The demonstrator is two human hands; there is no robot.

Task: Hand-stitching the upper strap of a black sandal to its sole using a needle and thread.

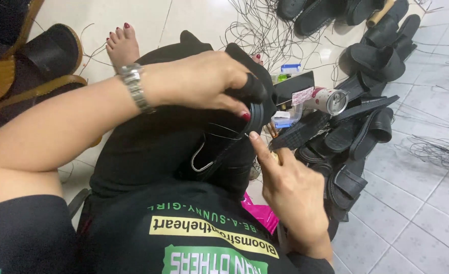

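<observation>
Nearest the camera we see our own black shirt point(184, 238) with green and yellow printed bands, and just above it our lap in black cloth. Our right hand point(293, 195) rises from the lower right, its grip pinched closed on a small tool that is mostly hidden, forefinger pointing up at the rim of a black sandal point(252, 104). Our left hand point(199, 81), with a silver wristwatch point(133, 86) on its wrist, comes in from the left and closes its grip over the top of that sandal, holding it above our lap near the middle of the view. Thin black thread point(224, 133) trails from the sandal across the lap. A bare foot point(122, 45) rests on the tiled floor point(417, 203) beyond. To the right lie a pile of black sandals point(356, 132), a metal can point(328, 100) on its side, and loose black threads point(260, 30).
</observation>
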